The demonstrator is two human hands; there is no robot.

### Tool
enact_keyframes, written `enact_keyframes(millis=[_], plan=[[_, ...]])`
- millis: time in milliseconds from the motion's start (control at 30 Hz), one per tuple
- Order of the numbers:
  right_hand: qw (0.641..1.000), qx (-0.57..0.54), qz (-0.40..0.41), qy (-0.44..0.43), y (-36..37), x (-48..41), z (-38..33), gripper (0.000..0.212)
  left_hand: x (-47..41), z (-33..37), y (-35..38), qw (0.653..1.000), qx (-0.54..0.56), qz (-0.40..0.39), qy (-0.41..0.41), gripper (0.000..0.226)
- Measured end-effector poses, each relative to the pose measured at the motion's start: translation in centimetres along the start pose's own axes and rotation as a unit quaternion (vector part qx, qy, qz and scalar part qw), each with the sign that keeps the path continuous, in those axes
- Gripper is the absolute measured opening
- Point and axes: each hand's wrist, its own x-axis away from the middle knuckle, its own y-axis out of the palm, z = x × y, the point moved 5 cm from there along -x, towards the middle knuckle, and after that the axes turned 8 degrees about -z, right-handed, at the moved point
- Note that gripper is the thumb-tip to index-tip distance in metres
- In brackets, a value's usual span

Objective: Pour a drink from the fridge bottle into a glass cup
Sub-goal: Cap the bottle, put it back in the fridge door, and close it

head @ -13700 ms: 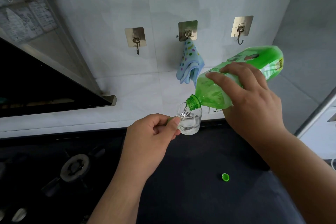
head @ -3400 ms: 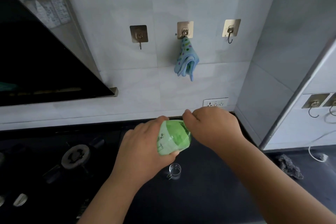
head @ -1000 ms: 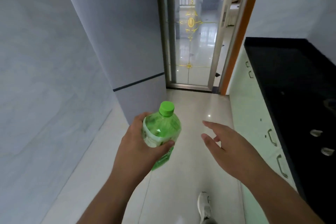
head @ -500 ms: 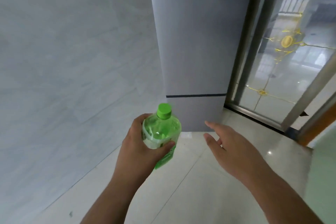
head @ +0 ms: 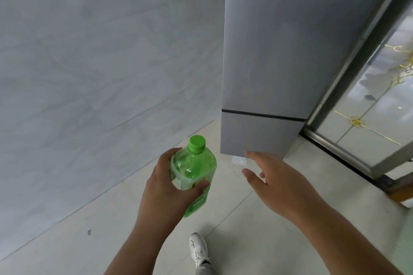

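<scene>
Well, left grip (head: 165, 187): was wrapped round the shoulder of the green bottle (head: 194, 167), thumb across the front, wrist bent upward.
bottle: stood upright in that grip, its green cap (head: 197, 143) screwed on just above the fingers.
right grip (head: 274, 181): was wide and held nothing, fingers spread, stretched forward beside the left grip.
fridge (head: 290, 51): stood beyond both grips, doors closed.
glass cup: was not in view.
advice: likely putting the bottle away; the free grip should pull the door edge while the bottle kept upright.

A grey marbled wall (head: 100, 62) meets the pale tiled floor (head: 78, 252), with a gold-patterned glass door (head: 368, 118) at right.
</scene>
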Motion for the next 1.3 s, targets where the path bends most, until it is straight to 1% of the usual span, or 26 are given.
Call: enact_keyframes(millis=[200,367,500,700,967,1033,1167,1300], plan=[[0.999,0.034,0.006,0.021,-2.7,-8.1,-0.8,0.054,-8.9,0.0,-0.6,1.000,0.018,-0.017,0.017,0.076],[0.998,0.060,0.025,0.028,-5.6,-15.6,-2.8,0.056,-16.9,1.2,-2.5,0.998,0.016,-0.009,0.053,0.079],[0.997,0.062,0.039,0.028,-6.8,-20.1,-4.0,0.056,-22.0,2.2,-4.3,0.998,0.009,-0.005,0.065,0.080],[0.993,0.110,0.029,0.029,-9.9,-27.7,-4.8,0.060,-29.1,3.4,-6.3,0.998,-0.006,0.010,0.068,0.079],[0.989,0.144,0.008,0.008,-13.4,-39.8,-3.2,0.069,-39.1,5.4,-5.3,0.999,-0.021,0.027,0.039,0.079],[0.988,0.154,0.009,0.005,-14.6,-43.1,-3.3,0.072,-41.2,6.4,-5.3,0.998,-0.029,0.034,0.035,0.077],[0.982,0.184,0.036,-0.010,-16.9,-49.3,-4.3,0.076,-45.1,7.3,-5.2,0.997,-0.032,0.059,0.035,0.077],[0.978,0.209,0.018,-0.005,-17.5,-52.9,-4.7,0.077,-47.4,7.6,-5.5,0.996,-0.035,0.083,0.029,0.078]])
